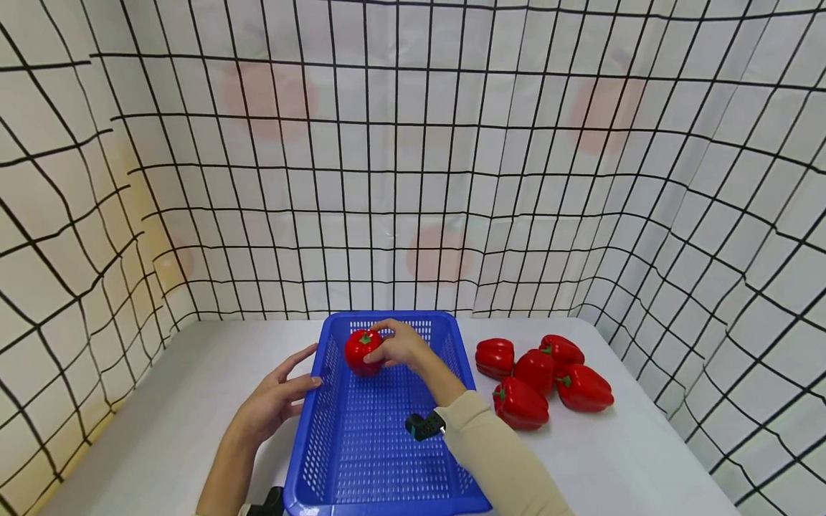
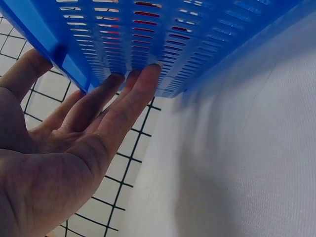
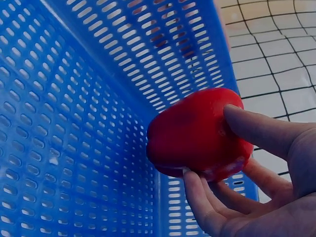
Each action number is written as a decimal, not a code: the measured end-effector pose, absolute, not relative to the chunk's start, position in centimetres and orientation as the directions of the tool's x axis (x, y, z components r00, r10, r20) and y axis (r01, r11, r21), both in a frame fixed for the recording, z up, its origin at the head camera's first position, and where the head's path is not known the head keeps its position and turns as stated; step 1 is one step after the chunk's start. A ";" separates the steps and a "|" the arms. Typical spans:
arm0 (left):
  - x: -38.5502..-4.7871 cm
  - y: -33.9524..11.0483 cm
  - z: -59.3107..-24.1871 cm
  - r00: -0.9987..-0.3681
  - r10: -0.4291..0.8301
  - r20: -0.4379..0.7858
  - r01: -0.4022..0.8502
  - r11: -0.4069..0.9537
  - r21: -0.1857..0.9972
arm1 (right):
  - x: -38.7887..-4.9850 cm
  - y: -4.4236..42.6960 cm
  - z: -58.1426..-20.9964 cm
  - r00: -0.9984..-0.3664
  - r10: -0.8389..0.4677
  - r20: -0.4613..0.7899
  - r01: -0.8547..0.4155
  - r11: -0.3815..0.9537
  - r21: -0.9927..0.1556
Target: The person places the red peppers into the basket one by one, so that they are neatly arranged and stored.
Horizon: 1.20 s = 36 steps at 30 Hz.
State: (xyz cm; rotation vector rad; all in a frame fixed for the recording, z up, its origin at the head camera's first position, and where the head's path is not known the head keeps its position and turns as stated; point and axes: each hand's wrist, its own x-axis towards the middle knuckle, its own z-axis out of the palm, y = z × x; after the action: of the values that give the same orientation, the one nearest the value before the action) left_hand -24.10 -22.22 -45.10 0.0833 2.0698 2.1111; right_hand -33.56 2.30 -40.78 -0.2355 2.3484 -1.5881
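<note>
A red bell pepper (image 1: pixel 363 352) is upright in the far left part of a blue perforated basket (image 1: pixel 381 444). My right hand (image 1: pixel 401 347) pinches it between thumb and fingers; the right wrist view shows the pepper (image 3: pixel 192 133) held near the basket's wall, the thumb on one side and fingertips on the other. Whether it touches the basket floor I cannot tell. On the left, my left hand (image 1: pixel 274 401) touches the basket's left side, fingers extended. In the left wrist view, the fingertips of this hand (image 2: pixel 84 128) rest against the outer slotted wall.
Several red bell peppers (image 1: pixel 534 371) lie grouped on the white table (image 1: pixel 619 466) to the right of the basket. A black wire grid (image 1: pixel 419 169) over white sheeting stands behind the table and along both sides.
</note>
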 end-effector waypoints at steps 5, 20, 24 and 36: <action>-24.0 -22.3 -44.9 -0.982 0.167 -0.083 -0.084 0.001 0.996 | -33.7 2.0 -41.2 -0.949 -0.284 -0.139 0.018 0.390 -0.920; -24.1 -22.3 -45.0 -0.982 0.168 -0.088 -0.089 -0.001 0.996 | -33.2 1.7 -41.3 -0.944 -0.275 -0.181 0.050 0.422 -0.905; -24.1 -22.3 -45.2 -0.981 0.172 -0.090 -0.092 -0.005 0.996 | -33.1 1.7 -41.4 -0.944 -0.270 -0.189 0.057 0.431 -0.900; -24.1 -22.2 -45.2 -0.980 0.172 -0.096 -0.099 -0.010 0.995 | -33.1 1.9 -41.5 -0.938 -0.286 -0.196 0.053 0.441 -0.896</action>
State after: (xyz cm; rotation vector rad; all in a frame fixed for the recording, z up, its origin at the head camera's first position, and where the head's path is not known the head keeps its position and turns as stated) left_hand -24.05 -22.24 -45.23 0.0777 2.0657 2.1050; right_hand -33.14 1.93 -41.45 -0.1997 2.3790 -1.4961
